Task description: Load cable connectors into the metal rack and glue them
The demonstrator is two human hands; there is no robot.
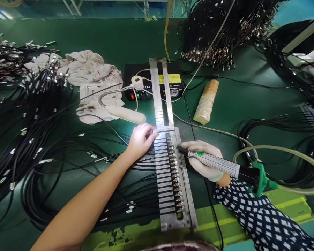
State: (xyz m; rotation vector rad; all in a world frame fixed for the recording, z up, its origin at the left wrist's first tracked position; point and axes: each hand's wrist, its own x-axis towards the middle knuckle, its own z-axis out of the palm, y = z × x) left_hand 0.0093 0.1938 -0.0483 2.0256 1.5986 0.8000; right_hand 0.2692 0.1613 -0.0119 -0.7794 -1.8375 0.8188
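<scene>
My bare left hand (141, 141) is at the upper left end of a slotted metal fixture (165, 181), its thumb and fingertips closed together at the edge; whatever lies between them is too small to tell. Black cables (143, 179) run into the slots from the left, their small metal connectors (176, 174) lined up along the right side. In my gloved right hand (206, 158) is a labelled syringe (217, 163) with a green cap and a hose, its dark tip pointing left beside the fixture's right rail.
Behind stand a black dispenser box (151, 82), a second metal bar (161, 94) and a white cloth (92, 80). A wrapped block (206, 101) lies right of them. Cable bundles (47, 90) fill the left; more hang at upper right (209, 31).
</scene>
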